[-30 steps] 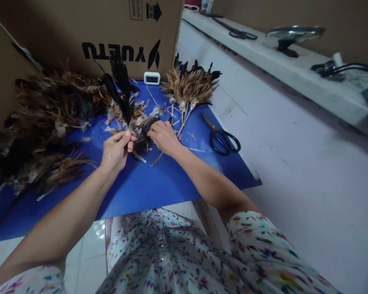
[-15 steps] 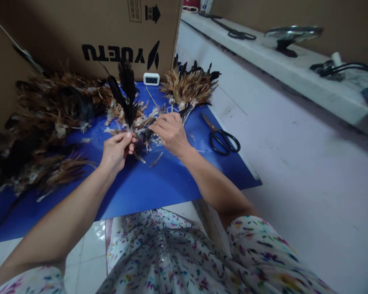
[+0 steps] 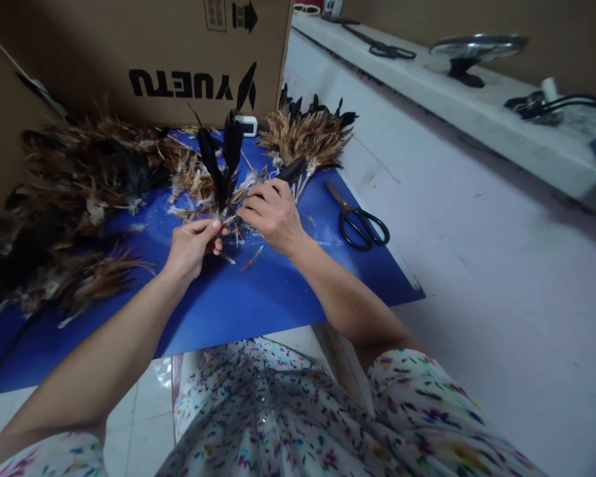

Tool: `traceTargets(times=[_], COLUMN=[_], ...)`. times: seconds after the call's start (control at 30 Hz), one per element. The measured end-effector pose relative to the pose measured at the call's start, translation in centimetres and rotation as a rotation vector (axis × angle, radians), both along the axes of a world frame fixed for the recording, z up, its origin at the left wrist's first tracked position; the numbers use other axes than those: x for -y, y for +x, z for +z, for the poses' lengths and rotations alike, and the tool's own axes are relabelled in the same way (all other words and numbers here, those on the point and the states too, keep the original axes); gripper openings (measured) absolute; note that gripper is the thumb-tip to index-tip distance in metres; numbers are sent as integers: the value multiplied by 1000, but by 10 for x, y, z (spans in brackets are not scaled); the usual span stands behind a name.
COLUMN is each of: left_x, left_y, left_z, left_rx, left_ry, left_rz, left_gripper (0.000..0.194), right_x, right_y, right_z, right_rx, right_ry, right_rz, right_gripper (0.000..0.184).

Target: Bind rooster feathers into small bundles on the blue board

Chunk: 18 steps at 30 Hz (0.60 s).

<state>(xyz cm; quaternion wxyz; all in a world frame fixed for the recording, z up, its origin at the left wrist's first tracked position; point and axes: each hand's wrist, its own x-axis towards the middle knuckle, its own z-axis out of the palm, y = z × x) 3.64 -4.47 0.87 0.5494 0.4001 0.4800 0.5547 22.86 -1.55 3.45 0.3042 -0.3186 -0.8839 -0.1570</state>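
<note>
The small white rectangular clock (image 3: 249, 126) is partly covered by the long upright black feathers (image 3: 223, 182); its display is unreadable. The lower ends of these feathers are hidden in the left hand (image 3: 189, 246). The right hand (image 3: 277, 217) covers part of a single black feather (image 3: 294, 170). The top edge cuts the large brown cardboard box (image 3: 173, 40), the left edge the brown-and-black feather heap (image 3: 74, 169).

a white garment (image 3: 298, 430) bears scattered flecks of purple, pink, green and yellow; small buttons (image 3: 263, 419) run down its front; loose sleeves (image 3: 422, 391) share the print and leave the forearms (image 3: 129, 331) bare
</note>
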Motion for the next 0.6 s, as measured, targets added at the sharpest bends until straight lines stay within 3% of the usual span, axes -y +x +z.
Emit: traceTargets(times=[0.13, 0.37, 0.5, 0.6], left_x=[1, 3, 1, -1], left_y=[2, 3, 1, 0], left_z=[-1, -2, -5, -5], left_rx=[-42, -91, -29, 42], left_ry=[18, 25, 2, 12], left_rz=[-25, -71, -62, -45], left_gripper=[13, 15, 17, 21], right_x=[3, 1, 4, 11], right_y=[-2, -3, -4, -7], right_z=[2, -2, -4, -3], right_rx=[-15, 0, -128, -257], right_ry=[-73, -59, -67, -126], right_rz=[9, 25, 55, -20], right_gripper=[44, 46, 40, 36])
